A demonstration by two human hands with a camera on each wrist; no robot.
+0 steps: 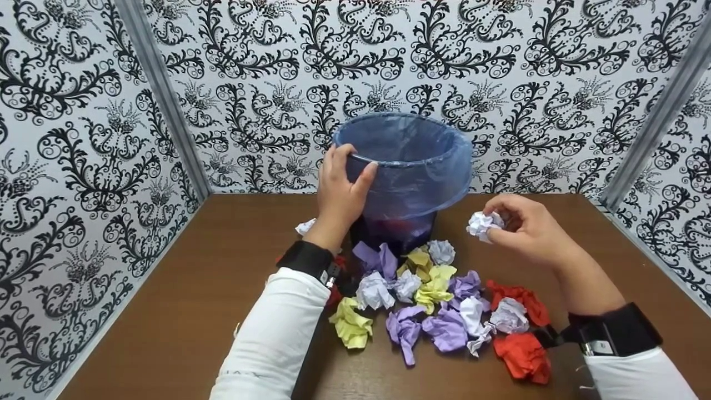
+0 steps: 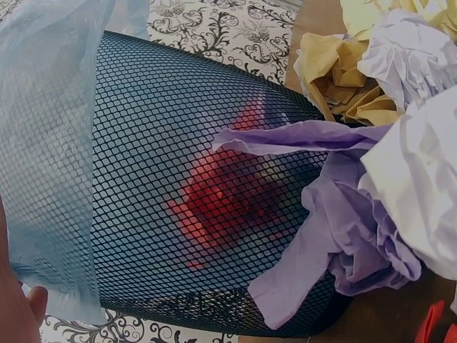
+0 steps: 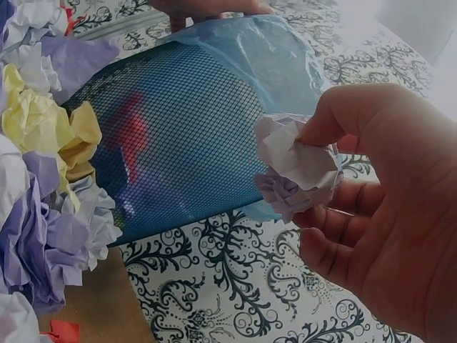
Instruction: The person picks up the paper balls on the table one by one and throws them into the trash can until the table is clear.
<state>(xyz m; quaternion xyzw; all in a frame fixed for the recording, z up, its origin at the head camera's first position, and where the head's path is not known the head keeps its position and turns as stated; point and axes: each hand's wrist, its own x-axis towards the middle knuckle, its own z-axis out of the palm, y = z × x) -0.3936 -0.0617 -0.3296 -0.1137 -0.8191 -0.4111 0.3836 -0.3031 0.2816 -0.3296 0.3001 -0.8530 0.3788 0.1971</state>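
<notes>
A black mesh waste bin point(image 2: 164, 143) with a blue plastic liner point(image 1: 411, 183) folded over its rim stands at the back of the table. My left hand point(image 1: 341, 186) grips the rim on its left side, thumb on the outside of the liner. To the right of the bin, my right hand point(image 1: 527, 228) pinches a white crumpled paper ball point(image 3: 296, 164) between thumb and fingers, above the table and apart from the bin. Red and purple crumpled paper point(image 3: 128, 136) shows through the mesh inside the bin.
Several crumpled papers lie in front of the bin: purple point(image 1: 444, 330), yellow point(image 1: 351, 322), white point(image 1: 375, 290) and red point(image 1: 523, 356). Another white piece point(image 1: 305, 226) lies left of the bin, partly behind my left arm. Patterned panels point(image 1: 250, 111) enclose the brown table point(image 1: 222, 266).
</notes>
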